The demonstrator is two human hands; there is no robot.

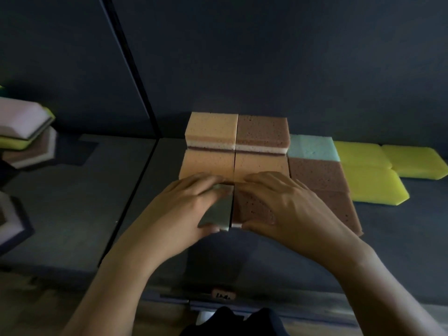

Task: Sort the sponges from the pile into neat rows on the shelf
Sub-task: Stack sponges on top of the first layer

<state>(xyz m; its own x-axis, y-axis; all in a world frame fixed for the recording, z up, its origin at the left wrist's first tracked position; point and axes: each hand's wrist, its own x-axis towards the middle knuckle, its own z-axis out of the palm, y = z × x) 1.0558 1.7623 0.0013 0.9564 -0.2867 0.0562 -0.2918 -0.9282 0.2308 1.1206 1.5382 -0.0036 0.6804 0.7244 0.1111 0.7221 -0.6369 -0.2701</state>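
Logging hand state first. L hand (184, 209) lies over the grey sponge (219, 210). Its fingers are bent over the far edge and the thumb is at the near edge, so it grips the sponge front-to-back. R hand (283, 204) grips the front brown sponge (252, 207) the same way, thumb against the near edge where a white layer shows. The 2 sponges lie side by side on the shelf (72, 202), with only a thin seam between them, and form the front row.

At 12 o'clock from my hands:
- 2 orange sponges (206, 163) lie flat, touching the front row.
- Behind them a rear pair stands higher, orange-topped (211, 127) on the L and brown-topped (263, 129) on the R. White and dark layers show on their near faces.

At 2–3 o'clock:
- The side brown sponges (320, 173) run front-to-back just beside the R hand.
- A blue sponge (310, 146) sits at the far end of that column.
- Yellow sponges (373, 183) lie flat further out at 3 o'clock.

At 9 o'clock, well apart from the rows, is the pile (24, 122). It's a loose stack of pinkish, yellow-green and brown pieces. Edges are blurred, so I can't give a count.

At 6 o'clock a small label (223, 295) sits on the shelf's front edge. Its text isn't legible.
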